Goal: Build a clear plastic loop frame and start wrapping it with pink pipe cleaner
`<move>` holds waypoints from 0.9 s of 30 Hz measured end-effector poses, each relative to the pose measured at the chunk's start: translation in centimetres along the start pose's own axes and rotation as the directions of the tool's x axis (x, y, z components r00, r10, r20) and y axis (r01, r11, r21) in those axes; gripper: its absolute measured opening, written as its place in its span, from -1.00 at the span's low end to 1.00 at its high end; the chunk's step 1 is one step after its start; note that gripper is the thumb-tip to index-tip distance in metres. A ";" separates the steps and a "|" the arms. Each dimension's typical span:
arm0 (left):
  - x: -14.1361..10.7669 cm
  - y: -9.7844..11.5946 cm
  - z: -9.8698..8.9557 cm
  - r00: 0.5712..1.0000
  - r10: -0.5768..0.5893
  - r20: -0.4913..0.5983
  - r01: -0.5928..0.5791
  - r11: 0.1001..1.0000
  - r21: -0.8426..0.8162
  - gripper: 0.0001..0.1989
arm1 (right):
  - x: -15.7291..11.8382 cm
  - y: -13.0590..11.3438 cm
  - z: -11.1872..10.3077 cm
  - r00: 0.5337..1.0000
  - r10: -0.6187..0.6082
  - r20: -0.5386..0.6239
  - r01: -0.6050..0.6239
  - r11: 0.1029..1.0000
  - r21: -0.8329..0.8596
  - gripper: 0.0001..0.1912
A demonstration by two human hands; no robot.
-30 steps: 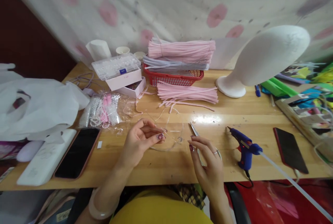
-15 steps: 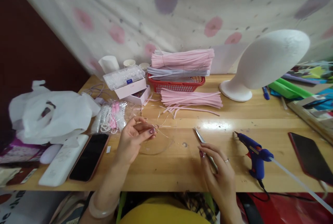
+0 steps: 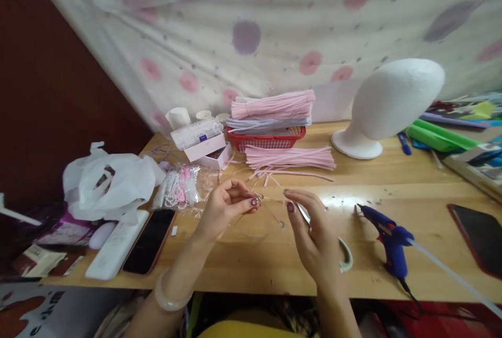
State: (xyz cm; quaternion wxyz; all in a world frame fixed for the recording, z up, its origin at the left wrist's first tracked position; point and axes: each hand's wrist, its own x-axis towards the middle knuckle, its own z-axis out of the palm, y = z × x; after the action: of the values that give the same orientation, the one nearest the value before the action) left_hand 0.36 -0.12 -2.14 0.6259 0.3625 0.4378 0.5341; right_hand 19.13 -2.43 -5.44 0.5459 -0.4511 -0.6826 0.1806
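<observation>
My left hand (image 3: 231,204) pinches a thin shiny wire (image 3: 272,200) between thumb and fingertips, above the middle of the table. The wire runs across to my right hand (image 3: 314,223), whose thumb and forefinger close on its other end. Scissors (image 3: 346,258) lie on the table beneath my right hand; a pale handle and part of the blade show, and the rest is covered. A faint, thin curved strand hangs below my left hand, too fine to make out well.
Pink pipe cleaners (image 3: 290,157) lie before a red basket (image 3: 266,141) of more bundles. Bagged beads (image 3: 178,186) and a black phone (image 3: 149,241) are at left. A blue glue gun (image 3: 386,236), a white foam head (image 3: 392,102) and another phone (image 3: 478,238) are at right.
My right hand has left the scissors on the table and moved up and left to the wire. My left hand still pinches it. The view has shifted slightly.
</observation>
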 end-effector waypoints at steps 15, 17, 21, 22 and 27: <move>-0.8 -2.1 2.5 0.980 -0.016 0.198 -0.007 0.993 0.116 -0.71 | -0.2 -0.5 -0.2 0.911 0.394 0.124 -0.411 0.889 0.200 -0.67; -0.8 -2.3 2.4 0.979 0.020 0.205 -0.058 0.982 0.180 -0.76 | -0.1 -0.4 -0.1 0.897 0.405 0.174 -0.435 0.878 0.198 -0.62; -0.8 -2.6 2.2 0.981 0.049 0.190 -0.103 0.953 0.286 -0.82 | -0.2 -0.1 0.0 0.877 0.429 0.217 -0.470 0.861 0.196 -0.54; -0.8 -2.6 2.2 0.981 0.049 0.187 -0.105 0.949 0.299 -0.82 | -0.2 -0.1 0.1 0.873 0.434 0.222 -0.476 0.856 0.201 -0.53; -0.7 -2.4 2.2 0.982 0.071 0.178 -0.126 0.938 0.323 -0.82 | -0.1 -0.1 0.3 0.839 0.489 0.239 -0.537 0.813 0.225 -0.50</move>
State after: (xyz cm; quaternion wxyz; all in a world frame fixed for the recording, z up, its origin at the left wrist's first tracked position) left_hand 3.18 -1.19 -3.48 0.5619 0.5268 0.4500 0.4519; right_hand 18.83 -2.49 -5.48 0.4752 -0.5188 -0.5459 0.4550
